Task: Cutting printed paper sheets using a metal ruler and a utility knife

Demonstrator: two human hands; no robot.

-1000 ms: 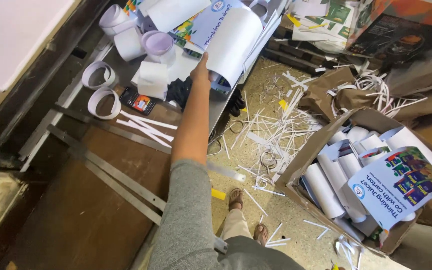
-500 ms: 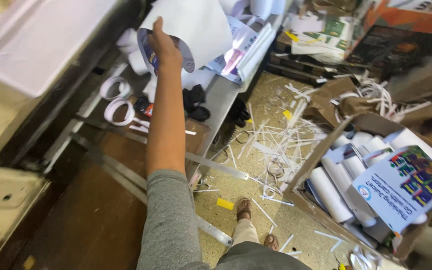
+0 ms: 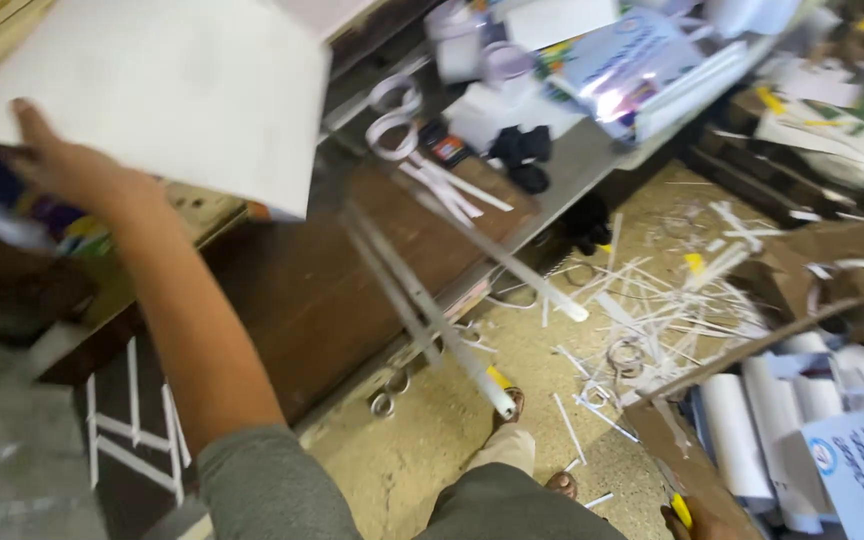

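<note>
My left hand (image 3: 72, 175) is raised at the upper left and grips a large white sheet (image 3: 182, 90) with a printed colourful underside; the sheet hangs over the brown workbench (image 3: 282, 290). My grey sleeve (image 3: 262, 490) runs up from the bottom edge. Only a small part of my right hand (image 3: 697, 522) shows at the bottom right edge, next to a small yellow object (image 3: 682, 510); whether it grips that object is unclear. My foot in a sandal (image 3: 512, 445) stands on the floor below.
Rolls of white tape (image 3: 392, 110), white strips, a black object (image 3: 522, 150) and printed sheets (image 3: 632, 60) lie on the bench. Two metal bars (image 3: 432, 310) slope off its edge. Paper scraps litter the floor (image 3: 652, 310). A cardboard box (image 3: 802, 440) of rolled sheets stands at right.
My left hand has pulled the white sheet off the pile on the bench and swung it left and toward me. The view has turned left with it.
</note>
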